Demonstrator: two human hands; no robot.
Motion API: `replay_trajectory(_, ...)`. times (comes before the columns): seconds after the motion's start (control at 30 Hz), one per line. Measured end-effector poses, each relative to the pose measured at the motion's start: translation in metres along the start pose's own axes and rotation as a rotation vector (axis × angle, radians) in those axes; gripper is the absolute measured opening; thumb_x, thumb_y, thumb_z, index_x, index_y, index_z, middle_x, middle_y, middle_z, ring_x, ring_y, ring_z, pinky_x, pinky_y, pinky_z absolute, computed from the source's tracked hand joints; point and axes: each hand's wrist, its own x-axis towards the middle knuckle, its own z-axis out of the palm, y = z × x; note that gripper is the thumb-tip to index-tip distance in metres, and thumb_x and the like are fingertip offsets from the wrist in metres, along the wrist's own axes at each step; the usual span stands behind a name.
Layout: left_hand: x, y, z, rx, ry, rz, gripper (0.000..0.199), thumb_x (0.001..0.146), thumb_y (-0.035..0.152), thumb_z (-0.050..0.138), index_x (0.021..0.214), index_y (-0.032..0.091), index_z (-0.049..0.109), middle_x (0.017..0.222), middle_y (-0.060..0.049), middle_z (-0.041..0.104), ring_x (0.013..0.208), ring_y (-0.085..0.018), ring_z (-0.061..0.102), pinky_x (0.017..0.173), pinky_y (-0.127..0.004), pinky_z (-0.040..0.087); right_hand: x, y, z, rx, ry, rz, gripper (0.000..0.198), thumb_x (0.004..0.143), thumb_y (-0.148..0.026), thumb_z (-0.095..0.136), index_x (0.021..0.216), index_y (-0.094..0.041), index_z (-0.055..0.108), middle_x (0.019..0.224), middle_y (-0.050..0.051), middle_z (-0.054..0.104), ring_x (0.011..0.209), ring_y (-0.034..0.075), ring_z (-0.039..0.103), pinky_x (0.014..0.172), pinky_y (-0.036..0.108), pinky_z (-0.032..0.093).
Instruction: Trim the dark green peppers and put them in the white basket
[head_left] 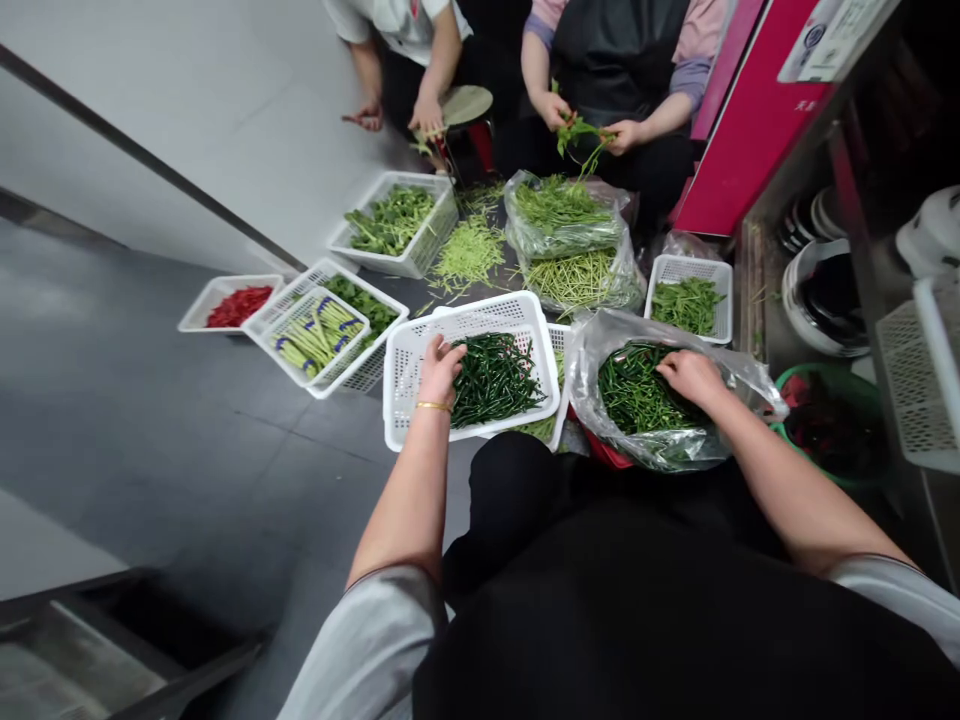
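Observation:
A white perforated basket point(400, 400) in front of me holds a heap of dark, glossy, thin green chili peppers point(499, 380). At the heap's left side is my left hand point(441, 372), its fingers loosely curved and apart, with nothing visible in them. To the right, a clear plastic bag point(585, 375) stands with its mouth spread, full of more thin green chilies point(637, 395). My right hand point(691, 380) reaches into the bag from the right, fingertips pinched together at the green chilies. What exactly lies between those fingertips is partly hidden.
Leafy greens fill a white basket point(442, 230); bundled green stalks point(319, 335) and red chilies point(238, 306) sit at left. Two co-workers sit opposite, one holding leafy stems point(581, 135). Trimmings point(471, 255) lie on the floor. A green tub point(832, 470) stands right.

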Motion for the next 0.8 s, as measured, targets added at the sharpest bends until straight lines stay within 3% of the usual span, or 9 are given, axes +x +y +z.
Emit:
replay_trajectory(0.07,-0.022,0.003,0.032,-0.005,-0.071,0.027,0.035,0.068,0.028,0.078,0.101,0.023,0.068,0.094,-0.008,0.072,0.092,-0.025,0.067,0.08,-0.042,0.051,0.014,-0.011,0.0,-0.032,-0.096,0.053,0.042,0.092,-0.044,0.048,0.107,-0.014,0.073,0.114,0.018,0.07,0.103,0.028,0.065,0.082,0.034,0.049)
replay_trajectory(0.13,-0.049,0.001,0.068,0.006,-0.27,0.014,0.033,0.068,0.031,0.078,0.097,0.019,0.069,0.089,-0.008,0.073,0.079,-0.021,0.068,0.075,-0.039,0.053,0.023,-0.015,0.0,-0.059,-0.193,0.071,0.04,0.088,-0.042,0.056,0.107,-0.011,0.073,0.115,0.02,0.069,0.104,0.029,0.065,0.081,0.033,0.049)
replay_trajectory(0.23,-0.086,-0.014,0.118,0.026,-0.561,-0.074,0.038,0.066,0.037,0.079,0.095,0.014,0.07,0.082,-0.008,0.073,0.071,-0.017,0.068,0.067,-0.032,0.054,0.022,-0.006,0.002,-0.047,-0.272,-0.021,0.03,0.083,-0.037,0.062,0.099,-0.015,0.074,0.109,0.015,0.072,0.101,0.026,0.066,0.079,0.03,0.048)
replay_trajectory(0.37,-0.11,-0.051,0.16,0.003,-0.601,-0.229,0.036,0.067,0.037,0.078,0.092,0.013,0.067,0.077,-0.006,0.071,0.064,-0.013,0.066,0.059,-0.024,0.05,0.001,0.017,0.004,0.037,-0.201,-0.06,0.017,0.082,-0.03,0.062,0.087,-0.018,0.072,0.099,0.009,0.074,0.095,0.021,0.067,0.076,0.026,0.047)
replay_trajectory(0.5,-0.119,-0.081,0.186,0.124,-0.606,-0.286,0.026,0.068,0.026,0.078,0.085,0.012,0.066,0.071,-0.004,0.068,0.061,-0.01,0.062,0.057,-0.02,0.045,-0.025,0.023,-0.002,0.437,-0.095,0.022,0.006,0.078,-0.025,0.06,0.077,-0.018,0.06,0.07,0.004,0.07,0.066,0.017,0.067,0.061,0.025,0.049)
replay_trajectory(0.63,-0.127,-0.094,0.196,0.153,-0.762,-0.217,0.027,0.066,0.026,0.08,0.085,0.012,0.066,0.068,-0.002,0.067,0.061,-0.008,0.059,0.062,-0.021,0.044,-0.052,0.004,-0.008,1.065,-0.228,-0.074,0.024,0.076,-0.039,0.066,0.079,-0.021,0.051,0.057,-0.001,0.064,0.048,0.015,0.062,0.047,0.024,0.049)
replay_trajectory(0.7,-0.129,-0.095,0.193,0.168,-0.917,-0.268,0.03,0.068,0.035,0.079,0.081,0.012,0.064,0.066,-0.003,0.067,0.057,-0.009,0.059,0.057,-0.021,0.042,-0.064,-0.006,-0.009,1.174,-0.299,-0.146,0.033,0.074,-0.047,0.068,0.076,-0.021,0.049,0.055,-0.002,0.063,0.047,0.014,0.061,0.045,0.024,0.049)
replay_trajectory(0.8,-0.13,-0.091,0.182,0.217,-1.138,-0.388,0.039,0.065,0.045,0.08,0.076,0.011,0.063,0.068,-0.007,0.069,0.056,-0.013,0.062,0.054,-0.023,0.042,-0.078,-0.014,-0.012,1.119,-0.406,-0.255,0.037,0.076,-0.053,0.065,0.069,-0.021,0.049,0.054,-0.003,0.061,0.047,0.013,0.059,0.045,0.023,0.047)
